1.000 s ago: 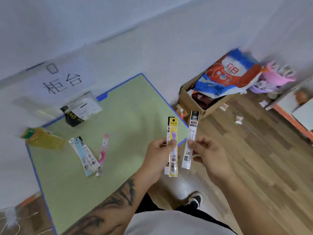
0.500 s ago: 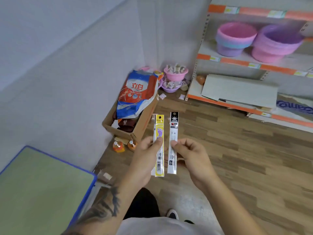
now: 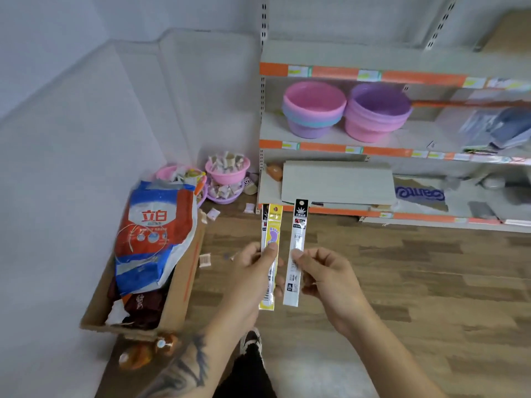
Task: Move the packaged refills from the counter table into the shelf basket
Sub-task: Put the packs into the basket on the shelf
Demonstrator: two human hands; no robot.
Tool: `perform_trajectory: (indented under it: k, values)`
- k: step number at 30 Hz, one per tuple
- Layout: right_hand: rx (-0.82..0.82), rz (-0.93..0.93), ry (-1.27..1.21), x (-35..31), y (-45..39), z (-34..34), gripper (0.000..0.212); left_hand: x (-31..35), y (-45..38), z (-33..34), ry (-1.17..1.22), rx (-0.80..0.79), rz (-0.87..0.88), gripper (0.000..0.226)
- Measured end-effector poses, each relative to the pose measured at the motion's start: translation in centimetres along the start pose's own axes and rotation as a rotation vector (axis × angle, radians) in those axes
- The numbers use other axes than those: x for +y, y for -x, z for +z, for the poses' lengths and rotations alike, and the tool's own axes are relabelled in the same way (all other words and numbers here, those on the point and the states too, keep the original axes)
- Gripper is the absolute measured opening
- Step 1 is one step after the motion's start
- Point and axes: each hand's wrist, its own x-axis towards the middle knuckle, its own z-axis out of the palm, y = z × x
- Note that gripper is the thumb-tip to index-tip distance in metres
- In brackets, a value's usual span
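Refill packets are off the desk and in mid-carry, held upright in front of the person who stands facing the shelf unit. The left hand pinches a yellow refill packet with a thumb across its front, and a second, black-topped packet seems to be tucked behind it, though only its edge shows. The right hand pinches a white refill packet with a black header between thumb and fingers. The two packets stand side by side, just apart, above the wooden floor.

This looks like the transport step: pickup done, drop-off not yet begun. On the middle shelf sit a pink stack of basins and a purple-and-pink stack, well beyond the hands; one of these is probably the target basket. The next move calls for stepping closer, raising both hands over a rim and letting go. A cardboard box with a detergent bag lies to the left.
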Motion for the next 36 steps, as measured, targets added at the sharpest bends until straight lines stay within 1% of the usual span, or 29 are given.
perform_trajectory:
  k: [3,6,9,12,15,19,22,25,28,30,33,36]
  values:
    - [0.036,-0.030,-0.023,-4.5,-5.4,1.1,0.017,4.7,-5.7,1.1,0.032,-0.040,-0.006,0.023]
    - [0.075,-0.064,-0.021,-8.6,-10.0,1.5,0.020,9.1,-11.2,2.6,-0.009,-0.094,0.045,0.020]
    - [0.097,-0.088,-0.033,-12.1,-13.7,1.3,0.027,12.3,-15.7,4.7,-0.046,-0.135,0.082,0.026]
    - [0.077,-0.132,-0.078,-16.2,-17.1,0.9,0.023,15.4,-19.8,7.3,-0.070,-0.193,0.105,0.028]
    - [0.055,-0.184,-0.097,-19.9,-21.6,0.1,0.018,18.6,-23.6,10.5,-0.073,-0.238,0.145,0.022]
    - [0.057,-0.278,-0.044,-25.0,-28.7,-1.6,0.017,23.4,-28.5,15.4,-0.005,-0.240,0.223,0.020]
    - [0.052,-0.346,-0.052,-29.6,-33.7,-3.4,0.015,27.9,-32.3,19.6,0.038,-0.245,0.261,0.021]
    - [0.070,-0.442,-0.057,-35.1,-38.2,-5.4,0.012,32.5,-35.7,24.0,0.034,-0.236,0.347,0.024]
    - [0.058,-0.544,-0.006,-41.1,-42.0,-7.6,0.012,37.5,-38.7,28.6,0.035,-0.235,0.449,0.029]
    - [0.037,-0.612,0.041,-45.0,-43.8,-9.1,0.017,40.6,-40.4,31.1,0.027,-0.239,0.510,0.027]
    - [-0.044,-0.704,0.137,-50.0,-45.7,-11.0,0.025,44.8,-42.6,34.4,0.017,-0.247,0.606,0.021]
    - [-0.071,-0.809,0.281,-54.4,-47.8,-12.6,0.021,48.5,-44.4,36.8,0.030,-0.264,0.652,0.017]
